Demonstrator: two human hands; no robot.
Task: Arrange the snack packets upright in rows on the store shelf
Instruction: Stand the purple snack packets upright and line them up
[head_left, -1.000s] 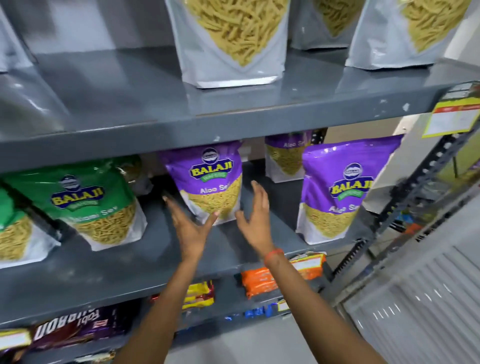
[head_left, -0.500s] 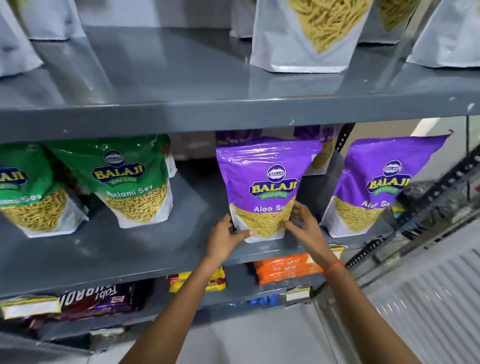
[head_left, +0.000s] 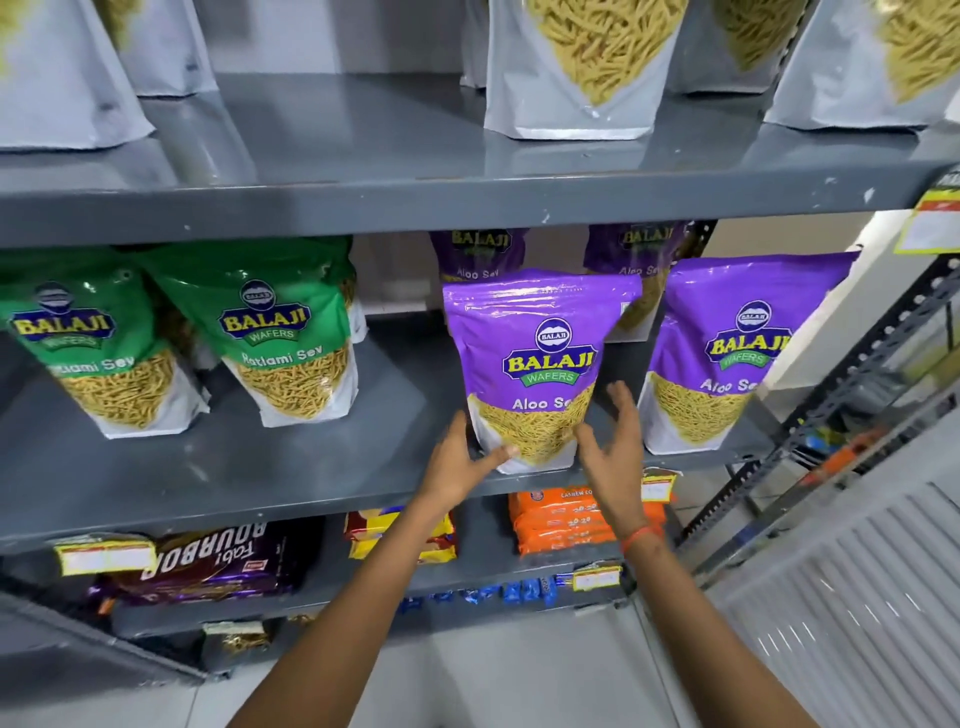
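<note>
A purple Balaji Aloo Sev packet (head_left: 540, 332) stands upright near the front edge of the middle grey shelf (head_left: 291, 467). My left hand (head_left: 460, 462) grips its lower left corner, thumb across the base. My right hand (head_left: 613, 441) hovers by its lower right side with fingers spread. A second purple packet (head_left: 743, 332) stands upright to the right. Two more purple packets (head_left: 480, 249) (head_left: 636, 244) stand behind them. Two green Ratlami Sev packets (head_left: 275, 322) (head_left: 78, 332) stand on the left of the same shelf.
Grey-and-clear sev packets (head_left: 571, 78) line the upper shelf. Below lie a Bourbon biscuit pack (head_left: 208, 561), yellow packs (head_left: 379, 525) and orange packs (head_left: 556, 519). A perforated metal post (head_left: 857, 374) and a ribbed shutter (head_left: 857, 597) bound the right side.
The purple packet came forward from mid-shelf to the front edge in both hands. My right hand has since spread open beside it. The view shifted closer.
</note>
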